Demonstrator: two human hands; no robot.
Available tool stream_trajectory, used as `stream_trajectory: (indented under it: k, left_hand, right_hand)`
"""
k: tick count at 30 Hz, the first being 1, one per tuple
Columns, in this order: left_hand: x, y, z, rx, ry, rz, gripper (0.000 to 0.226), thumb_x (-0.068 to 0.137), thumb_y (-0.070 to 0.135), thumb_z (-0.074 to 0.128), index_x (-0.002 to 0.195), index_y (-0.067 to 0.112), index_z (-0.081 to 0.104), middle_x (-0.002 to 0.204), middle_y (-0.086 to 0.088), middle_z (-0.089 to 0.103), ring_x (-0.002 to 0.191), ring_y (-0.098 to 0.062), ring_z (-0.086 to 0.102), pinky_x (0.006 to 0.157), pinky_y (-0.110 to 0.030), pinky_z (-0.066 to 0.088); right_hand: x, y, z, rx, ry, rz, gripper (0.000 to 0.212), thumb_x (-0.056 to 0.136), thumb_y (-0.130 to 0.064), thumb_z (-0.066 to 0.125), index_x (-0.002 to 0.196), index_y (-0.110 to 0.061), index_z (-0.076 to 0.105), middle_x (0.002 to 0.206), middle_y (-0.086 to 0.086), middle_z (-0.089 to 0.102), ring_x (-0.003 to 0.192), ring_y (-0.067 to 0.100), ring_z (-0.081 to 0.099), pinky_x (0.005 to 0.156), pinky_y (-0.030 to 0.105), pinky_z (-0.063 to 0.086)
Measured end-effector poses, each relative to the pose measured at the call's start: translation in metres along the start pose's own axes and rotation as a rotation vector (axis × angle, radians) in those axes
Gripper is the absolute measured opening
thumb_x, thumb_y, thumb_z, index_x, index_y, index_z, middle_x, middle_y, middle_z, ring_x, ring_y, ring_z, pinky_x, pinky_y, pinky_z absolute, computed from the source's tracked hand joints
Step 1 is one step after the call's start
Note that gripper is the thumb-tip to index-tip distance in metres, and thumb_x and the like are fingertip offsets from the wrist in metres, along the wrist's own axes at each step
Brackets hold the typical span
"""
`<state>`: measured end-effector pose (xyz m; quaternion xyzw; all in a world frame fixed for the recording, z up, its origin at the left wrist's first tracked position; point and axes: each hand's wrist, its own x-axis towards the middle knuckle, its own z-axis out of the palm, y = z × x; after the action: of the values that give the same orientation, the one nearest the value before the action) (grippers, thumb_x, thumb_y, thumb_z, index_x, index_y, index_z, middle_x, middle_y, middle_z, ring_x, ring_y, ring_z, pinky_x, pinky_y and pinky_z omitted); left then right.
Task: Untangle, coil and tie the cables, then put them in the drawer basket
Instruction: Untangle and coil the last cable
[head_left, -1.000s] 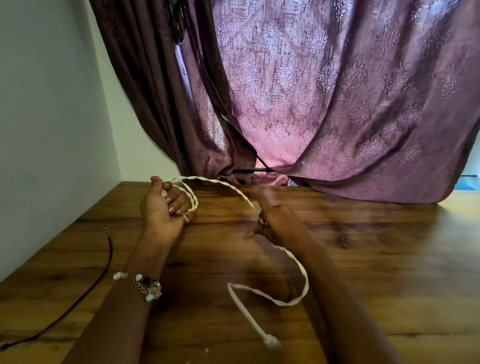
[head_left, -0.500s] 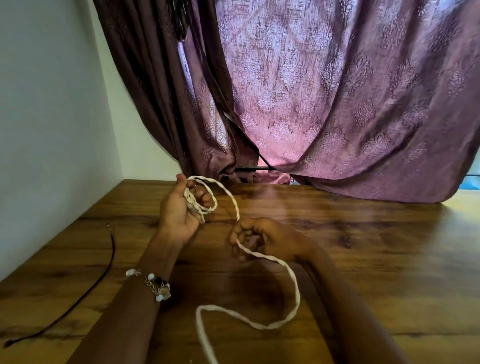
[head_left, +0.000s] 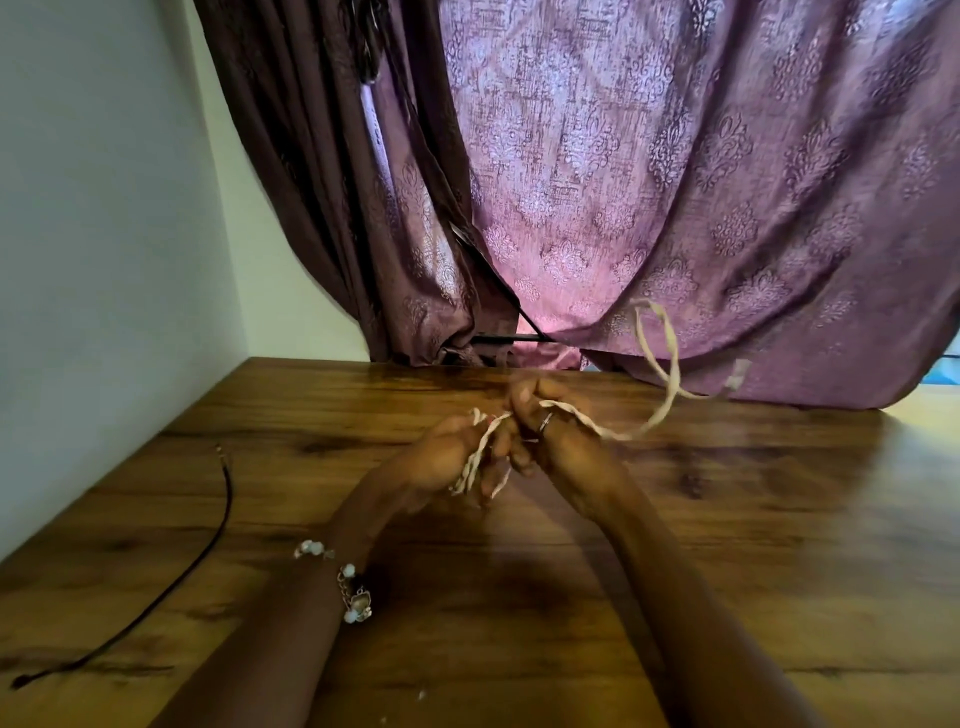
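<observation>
Gripping the white cable (head_left: 480, 457) coil in my left hand (head_left: 441, 462), my right hand (head_left: 550, 441) pinches its tail. The blurred free end seems airborne; wrapping carelessly could loosen the coil.

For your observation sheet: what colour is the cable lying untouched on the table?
Black cable, clearest in the head view.

a home room: patterned purple curtain (head_left: 649, 182) draped onto a wooden table (head_left: 779, 519) beside a plain wall (head_left: 93, 234).
</observation>
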<state>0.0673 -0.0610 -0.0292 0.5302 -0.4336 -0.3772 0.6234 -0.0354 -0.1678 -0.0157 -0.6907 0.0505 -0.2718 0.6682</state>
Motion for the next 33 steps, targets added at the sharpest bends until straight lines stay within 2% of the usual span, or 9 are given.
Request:
stream_trajectory:
  k: [4,8,14,18,21,24,27,30,33]
  left_hand:
    - [0.002,0.0,-0.003,-0.074,-0.033,-0.082,0.044,0.102,0.038,0.026,0.078,0.008,0.047,0.044,-0.001,0.033,0.028,-0.006,0.022,0.045,-0.02,0.017]
    - [0.003,0.002,-0.012,-0.188,-0.029,-0.108,0.049,0.086,0.058,0.036,0.074,0.011,0.046,0.043,0.003,0.028,0.029,-0.003,0.017,0.04,-0.015,0.023]
    - [0.007,0.0,-0.023,-0.262,0.156,0.026,0.032,0.092,0.034,0.049,0.074,0.007,0.044,0.042,0.0,0.029,0.026,-0.005,0.019,0.037,-0.013,0.028]
    - [0.007,0.001,-0.026,-0.254,0.163,0.047,0.03,0.1,0.019,0.041,0.076,0.0,0.048,0.043,-0.005,0.037,0.026,-0.006,0.022,0.036,-0.015,0.029]
    - [0.005,0.001,-0.025,-0.239,0.122,0.033,0.029,0.1,0.013,0.04,0.078,-0.002,0.052,0.045,-0.008,0.04,0.029,-0.008,0.026,0.038,-0.017,0.031]
    - [0.003,0.003,-0.024,-0.298,0.065,-0.014,0.027,0.098,0.014,0.04,0.078,0.0,0.051,0.043,-0.002,0.034,0.029,-0.006,0.022,0.039,-0.014,0.023]
    - [0.001,0.01,-0.024,-0.447,0.026,-0.018,0.023,0.092,0.019,0.042,0.076,0.004,0.048,0.039,0.005,0.029,0.027,-0.002,0.019,0.036,-0.012,0.018]
    - [0.001,0.016,-0.031,-0.63,-0.001,0.007,0.024,0.092,0.026,0.04,0.075,0.01,0.046,0.037,0.007,0.029,0.03,-0.003,0.01,0.028,-0.01,0.022]
    - [0.001,0.018,-0.044,-0.816,-0.05,0.074,0.035,0.094,0.035,0.037,0.072,0.013,0.052,0.037,0.008,0.034,0.035,-0.004,0.01,0.026,-0.014,0.027]
  right_hand:
    - [0.005,-0.007,-0.014,0.178,0.235,-0.062,0.015,0.093,-0.018,0.056,0.089,-0.004,0.056,0.05,0.008,0.054,0.035,0.01,0.032,0.036,0.018,0.024]
    - [0.01,0.006,-0.023,0.231,0.382,0.131,0.024,0.085,-0.03,0.065,0.086,-0.007,0.057,0.053,0.008,0.05,0.033,0.007,0.033,0.032,0.017,0.024]
    - [-0.002,-0.01,-0.022,-0.119,0.057,0.522,0.057,0.082,-0.061,0.055,0.066,-0.007,0.059,0.052,0.009,0.06,0.032,0.008,0.039,0.031,0.014,0.027]
    - [-0.018,-0.034,-0.029,-0.059,-0.306,0.209,0.024,0.085,-0.022,0.067,0.068,-0.005,0.068,0.062,0.017,0.067,0.033,0.012,0.049,0.033,0.016,0.039]
    - [-0.014,-0.041,-0.028,0.133,-0.046,-0.211,0.004,0.075,-0.011,0.073,0.071,-0.013,0.071,0.065,0.009,0.068,0.048,0.016,0.06,0.044,0.023,0.049]
    - [-0.001,-0.027,-0.047,-0.655,0.21,-0.51,0.041,0.067,-0.037,0.079,0.104,-0.022,0.07,0.099,-0.004,0.07,0.095,0.016,0.059,0.082,0.029,0.05]
    - [0.008,-0.003,-0.067,-1.115,0.127,-0.423,0.046,0.071,-0.062,0.064,0.105,-0.032,0.07,0.101,-0.01,0.067,0.099,0.011,0.055,0.089,0.039,0.044]
    - [0.008,0.006,-0.07,-1.033,0.025,-0.315,0.018,0.088,-0.037,0.06,0.077,-0.024,0.068,0.066,-0.011,0.065,0.064,-0.005,0.057,0.066,0.02,0.042]
    - [0.006,0.01,-0.073,-0.921,0.006,-0.274,0.018,0.094,-0.019,0.053,0.078,-0.018,0.062,0.06,-0.005,0.065,0.059,-0.005,0.058,0.059,0.007,0.038]
